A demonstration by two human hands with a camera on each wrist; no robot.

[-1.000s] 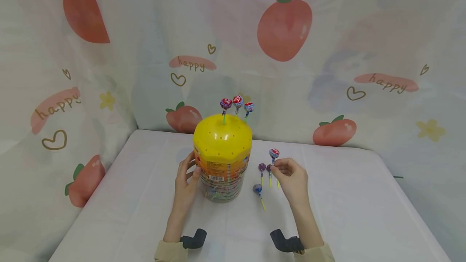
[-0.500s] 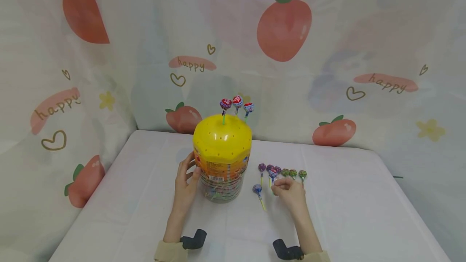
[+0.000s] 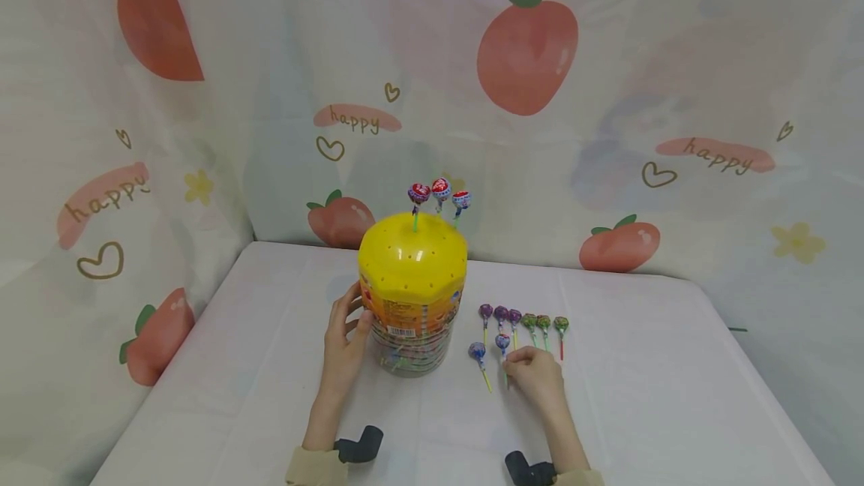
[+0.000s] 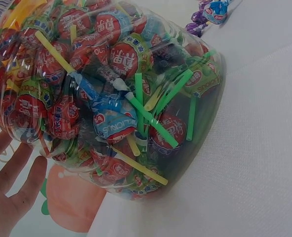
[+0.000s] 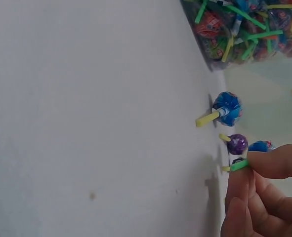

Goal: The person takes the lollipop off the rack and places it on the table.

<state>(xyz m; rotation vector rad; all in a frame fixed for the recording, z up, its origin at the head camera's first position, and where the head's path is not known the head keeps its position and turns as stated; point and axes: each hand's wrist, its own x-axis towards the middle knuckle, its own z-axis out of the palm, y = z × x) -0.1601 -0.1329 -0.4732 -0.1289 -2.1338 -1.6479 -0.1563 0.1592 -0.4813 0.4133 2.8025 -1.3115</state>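
My right hand [image 3: 538, 377] pinches the green stick of a blue-wrapped lollipop [image 3: 502, 341] between thumb and fingers. Its head points up and away, just right of another blue lollipop [image 3: 477, 352] with a yellow stick. In the right wrist view, the pinched green stick [image 5: 239, 165] shows at the fingertips. My left hand [image 3: 346, 343] rests with extended fingers against the left side of a clear candy jar [image 3: 412, 355] with a yellow lid [image 3: 412, 257]. Several wrapped lollipops [image 4: 116, 118] fill the jar. Three lollipops [image 3: 441, 188] stand upright in holes in the lid.
Behind the right hand lies a row of lollipops: three purple ones [image 3: 501, 313] at left, three green ones [image 3: 544, 322] at right. A white cloth covers the table [image 3: 661, 381]. A fruit-printed curtain [image 3: 432, 58] rises behind it.
The right hand has come down and nearer with its blue lollipop, from above the row to beside the other blue one. Purple and green lollipops it covered now show. The left hand stays put.
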